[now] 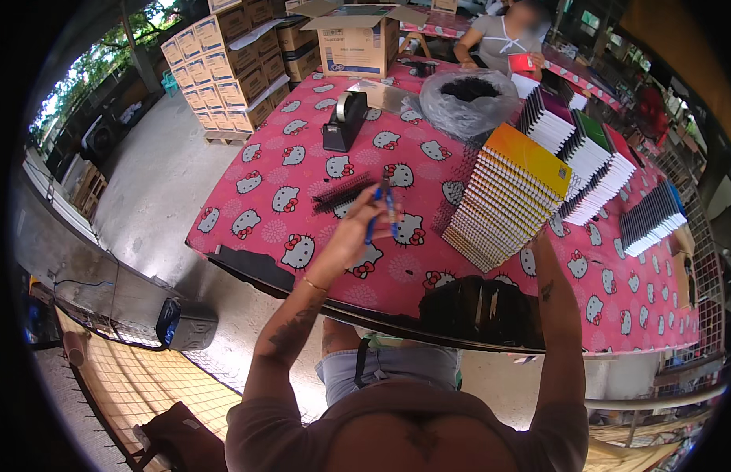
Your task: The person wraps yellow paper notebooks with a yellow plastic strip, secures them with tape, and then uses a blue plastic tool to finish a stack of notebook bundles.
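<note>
My left hand (357,226) is closed around blue-handled pliers (392,206), their dark jaws pointing away from me over the table. Just beyond that hand lies a small bundle of black spiral binding wires (343,193). A tall stack of spiral-bound notebooks with a yellow-orange cover (530,161) leans to the right of the pliers, its white wire-edged pages facing me. Against the stack's near right side is my right hand (541,241); its fingers are hidden by the notebooks, so its grip does not show.
A black tape dispenser (345,122) and a clear plastic bag (452,110) of black pieces stand farther back. More notebook stacks (597,177) line the right. An open carton (351,51) sits at the far edge, near stacked boxes (224,71). A person (503,39) sits across.
</note>
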Motion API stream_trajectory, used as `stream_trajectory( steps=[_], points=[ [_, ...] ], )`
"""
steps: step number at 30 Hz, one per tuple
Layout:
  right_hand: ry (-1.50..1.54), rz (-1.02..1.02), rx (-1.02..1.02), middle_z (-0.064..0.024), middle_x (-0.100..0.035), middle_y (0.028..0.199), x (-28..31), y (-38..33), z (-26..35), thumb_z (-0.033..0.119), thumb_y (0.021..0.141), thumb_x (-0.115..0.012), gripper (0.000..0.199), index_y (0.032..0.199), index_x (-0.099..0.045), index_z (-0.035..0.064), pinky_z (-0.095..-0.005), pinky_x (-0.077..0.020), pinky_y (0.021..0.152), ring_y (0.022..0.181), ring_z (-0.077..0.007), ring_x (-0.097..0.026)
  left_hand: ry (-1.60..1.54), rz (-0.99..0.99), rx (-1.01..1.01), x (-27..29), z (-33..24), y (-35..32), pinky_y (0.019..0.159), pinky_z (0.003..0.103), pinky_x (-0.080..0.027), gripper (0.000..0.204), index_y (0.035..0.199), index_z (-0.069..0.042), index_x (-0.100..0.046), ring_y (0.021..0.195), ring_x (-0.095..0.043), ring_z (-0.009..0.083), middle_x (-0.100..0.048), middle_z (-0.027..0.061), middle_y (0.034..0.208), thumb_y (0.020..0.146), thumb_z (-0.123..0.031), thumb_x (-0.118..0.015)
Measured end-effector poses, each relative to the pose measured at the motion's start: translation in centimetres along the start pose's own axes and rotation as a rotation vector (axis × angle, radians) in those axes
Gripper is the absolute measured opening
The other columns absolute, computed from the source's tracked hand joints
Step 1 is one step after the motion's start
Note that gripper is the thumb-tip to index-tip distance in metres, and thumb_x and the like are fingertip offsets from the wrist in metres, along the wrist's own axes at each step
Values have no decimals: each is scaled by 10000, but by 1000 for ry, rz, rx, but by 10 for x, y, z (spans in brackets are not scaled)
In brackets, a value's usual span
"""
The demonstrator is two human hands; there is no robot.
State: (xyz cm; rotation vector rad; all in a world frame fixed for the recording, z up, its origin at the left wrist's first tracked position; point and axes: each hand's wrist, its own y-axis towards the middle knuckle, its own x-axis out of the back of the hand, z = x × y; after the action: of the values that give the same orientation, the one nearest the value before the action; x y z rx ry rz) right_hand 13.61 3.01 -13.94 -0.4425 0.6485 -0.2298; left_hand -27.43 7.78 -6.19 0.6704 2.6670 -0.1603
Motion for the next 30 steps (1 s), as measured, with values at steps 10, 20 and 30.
stream_trajectory(
  steps=[10,20,30],
  points=[
    [-982,83,1180,-69,-692,1069,-172,-158,158,295,1017,-487,367,1161,-661,6,-318,-443,967,998,-156,-642,-11,260,26,-80,-20,-5,699,358,-598,433,1290,2,-530,767,-681,203,-633,90,903,1044,-346,-456],
    [-2202,285,877,-156,-707,1008,-260,-111,123,224,696,-780,519,1194,-674,124,-472,-494,862,1006,-351,-647,-198,142,-23,-81,-22,2,674,378,-623,407,1234,2,-539,747,-702,238,-656,114,908,1041,-327,-398],
    [-1962,293,835,-122,-742,958,-270,-106,131,204,846,-686,318,1111,-709,30,-336,-537,808,906,-220,-710,-47,333,52,-104,-26,10,690,373,-610,421,1223,9,-553,787,-711,250,-668,126,935,1042,-352,-431]
  ],
)
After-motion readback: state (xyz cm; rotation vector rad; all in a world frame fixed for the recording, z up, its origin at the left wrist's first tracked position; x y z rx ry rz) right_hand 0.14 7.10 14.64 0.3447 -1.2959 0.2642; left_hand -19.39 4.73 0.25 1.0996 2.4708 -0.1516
